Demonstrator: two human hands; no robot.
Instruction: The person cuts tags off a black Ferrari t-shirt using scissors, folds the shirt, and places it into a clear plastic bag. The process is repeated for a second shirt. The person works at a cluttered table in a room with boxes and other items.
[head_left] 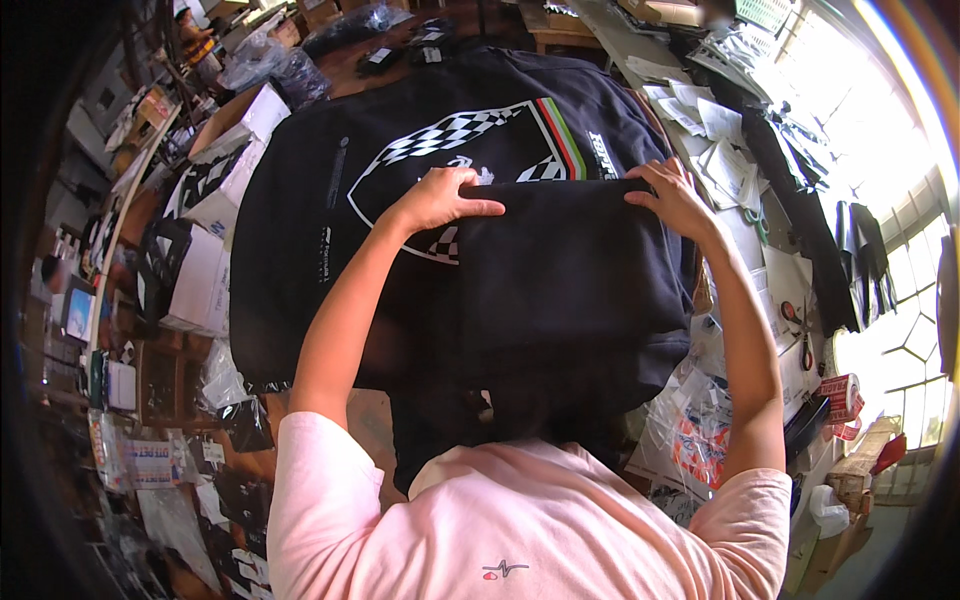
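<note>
A large black garment [290,230] lies spread in front of me, printed with a checkered shield and a red, white and green stripe. On its near right part lies a smooth, plain black cloth panel [575,275] with a straight far edge. I cannot tell whether the panel belongs to the same garment. My left hand [440,200] holds the panel's far left corner, thumb on top. At the far right corner, my right hand [672,200] grips the edge between thumb and bent fingers. The fingertips of both hands are partly hidden by the cloth.
White cardboard boxes [205,270] stand to the left. A worktop on the right bears loose papers [730,170], orange-handled scissors [795,318] and a roll of red tape [840,398]. Clear plastic bags [270,65] lie at the far left. Another person [197,45] is in the background.
</note>
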